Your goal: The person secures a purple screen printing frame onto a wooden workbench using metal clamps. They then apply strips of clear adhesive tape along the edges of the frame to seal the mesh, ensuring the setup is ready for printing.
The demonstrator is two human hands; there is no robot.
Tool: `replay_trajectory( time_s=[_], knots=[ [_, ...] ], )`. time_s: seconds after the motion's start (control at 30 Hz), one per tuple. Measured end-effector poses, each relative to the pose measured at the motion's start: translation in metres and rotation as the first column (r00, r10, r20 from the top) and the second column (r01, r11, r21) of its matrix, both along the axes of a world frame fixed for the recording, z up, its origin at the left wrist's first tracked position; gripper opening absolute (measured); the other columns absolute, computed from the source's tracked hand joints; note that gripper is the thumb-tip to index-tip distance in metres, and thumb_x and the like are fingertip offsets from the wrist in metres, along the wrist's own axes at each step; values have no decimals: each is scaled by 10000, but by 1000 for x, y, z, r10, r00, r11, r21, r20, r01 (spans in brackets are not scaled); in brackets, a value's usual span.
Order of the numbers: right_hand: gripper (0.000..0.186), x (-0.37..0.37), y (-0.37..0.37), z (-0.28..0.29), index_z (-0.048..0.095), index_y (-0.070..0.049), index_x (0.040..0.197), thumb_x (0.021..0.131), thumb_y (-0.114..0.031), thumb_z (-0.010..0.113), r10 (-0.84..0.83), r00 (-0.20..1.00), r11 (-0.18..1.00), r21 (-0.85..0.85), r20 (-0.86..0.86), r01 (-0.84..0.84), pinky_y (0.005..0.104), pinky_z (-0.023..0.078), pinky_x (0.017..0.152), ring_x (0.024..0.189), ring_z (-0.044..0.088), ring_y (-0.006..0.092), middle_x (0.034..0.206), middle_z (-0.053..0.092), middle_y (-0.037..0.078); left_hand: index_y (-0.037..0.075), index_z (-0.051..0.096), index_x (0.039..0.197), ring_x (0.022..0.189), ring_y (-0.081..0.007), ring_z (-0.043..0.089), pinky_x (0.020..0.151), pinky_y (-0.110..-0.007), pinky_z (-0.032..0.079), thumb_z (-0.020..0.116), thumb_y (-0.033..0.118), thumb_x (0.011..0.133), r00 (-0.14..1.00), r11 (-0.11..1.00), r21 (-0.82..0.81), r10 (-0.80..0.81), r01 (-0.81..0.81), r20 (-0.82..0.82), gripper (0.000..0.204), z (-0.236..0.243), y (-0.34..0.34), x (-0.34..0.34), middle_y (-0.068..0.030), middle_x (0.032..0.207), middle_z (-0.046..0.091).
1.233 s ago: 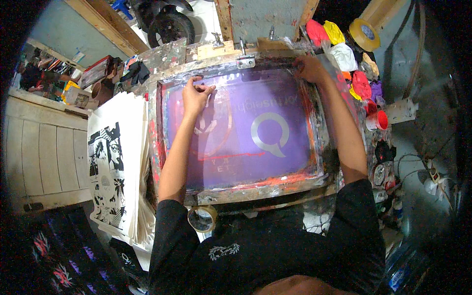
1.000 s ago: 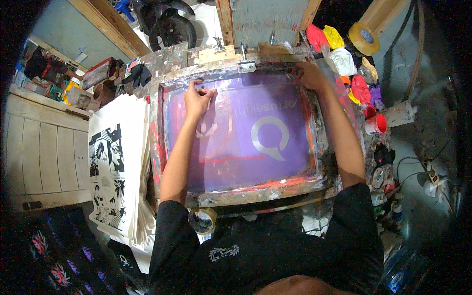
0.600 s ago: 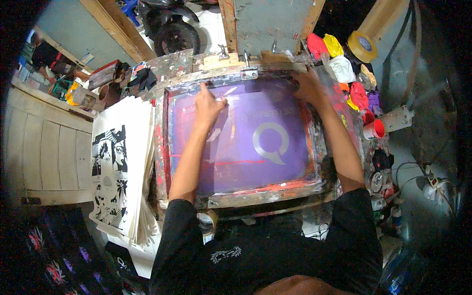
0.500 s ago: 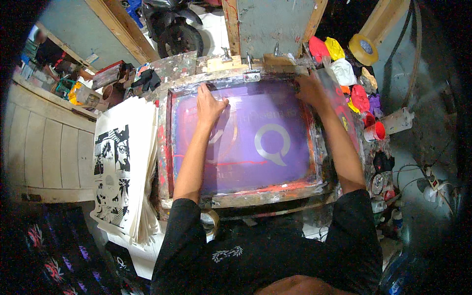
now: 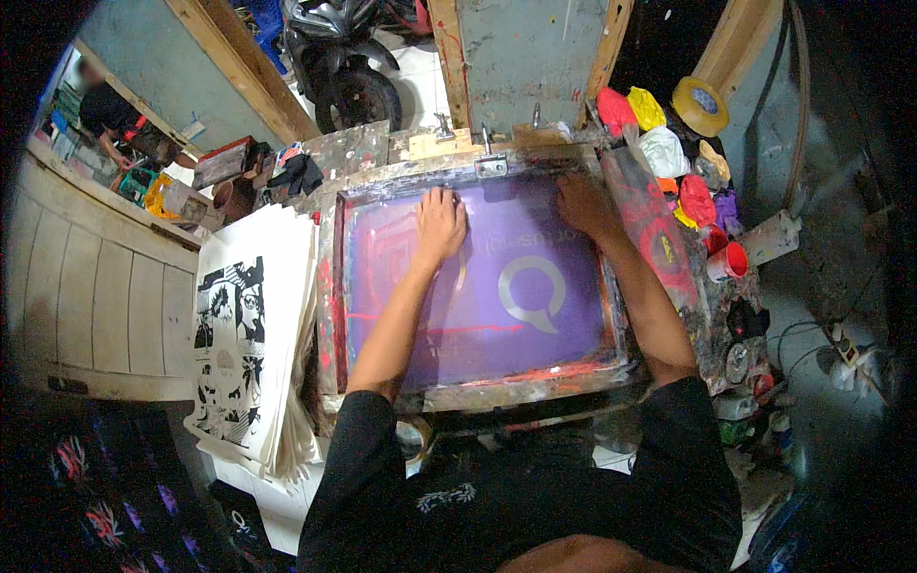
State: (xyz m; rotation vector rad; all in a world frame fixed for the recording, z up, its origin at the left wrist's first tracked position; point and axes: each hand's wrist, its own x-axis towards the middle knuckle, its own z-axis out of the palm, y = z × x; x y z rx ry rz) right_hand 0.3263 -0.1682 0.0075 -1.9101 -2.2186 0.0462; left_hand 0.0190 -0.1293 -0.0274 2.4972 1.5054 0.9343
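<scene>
A wooden-framed printing screen (image 5: 330,296) lies on the bench, its mesh (image 5: 449,358) purple with a pale speech-bubble ring design and a red streak. My left hand (image 5: 441,227) rests palm down on the upper middle of the mesh, fingers close together and slightly bent. Toward the mesh's upper right corner is my right hand (image 5: 585,205), in shadow, so its fingers are hard to make out. Between the two hands, a metal hinge clamp (image 5: 491,166) sits on the frame's far edge. I cannot make out anything held in either hand.
A stack of printed paper sheets (image 5: 256,334) hangs at the left. On the right are a roll of clear yellowish tape (image 5: 700,106), several coloured bundles (image 5: 662,153) and a red cup (image 5: 728,262). Another roll of tape (image 5: 413,439) lies below the frame. A motorbike (image 5: 358,91) stands beyond; another person (image 5: 107,110) is far left.
Both hands have come down from the screen's far edge onto the mesh. My left hand has also moved right, its thumb now drawn in by the fingers. The view has shifted slightly.
</scene>
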Motion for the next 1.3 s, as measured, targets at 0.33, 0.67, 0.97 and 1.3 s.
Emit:
replay_trajectory(
  time_s=[0.33, 0.67, 0.97, 1.3],
  knots=[
    [497, -102, -98, 15, 581, -49, 1268, 807, -220, 649, 290, 940, 949, 180, -179, -258, 478, 395, 1041, 1225, 493, 397, 1333, 518, 242, -35, 545, 1259, 1185, -406, 486, 1037, -479, 368, 576, 327, 940, 995, 991, 93, 97, -97, -2, 484, 72, -88, -100, -239, 1257, 549],
    [728, -252, -272, 41, 504, -122, 1384, 715, -221, 772, 675, 660, 686, -51, -330, -726, 557, 220, 1157, 1433, 294, 345, 1537, 342, 161, 46, 646, 1039, 1042, -323, 552, 921, -458, 403, 779, 300, 738, 994, 949, -299, 82, -100, -72, 416, 79, -399, -169, -132, 1089, 600],
    [162, -253, -280, 19, 758, -106, 908, 766, -177, 790, 624, 477, 730, 244, -618, -639, 404, 485, 934, 1098, 641, 250, 1097, 713, 82, 48, 563, 811, 821, -253, 592, 749, -358, 478, 660, 246, 857, 935, 914, -342, -297, 219, -192, 225, 89, -382, -181, -90, 811, 584],
    [124, -156, -259, 130, 765, -6, 873, 805, -109, 777, -222, 395, 786, -403, -891, -468, 257, 513, 692, 715, 663, 114, 799, 738, 64, 28, 645, 955, 606, -403, 617, 589, -486, 502, 600, 421, 922, 907, 756, -525, -412, 391, 82, 396, 240, -285, -147, -195, 626, 602]
  ],
)
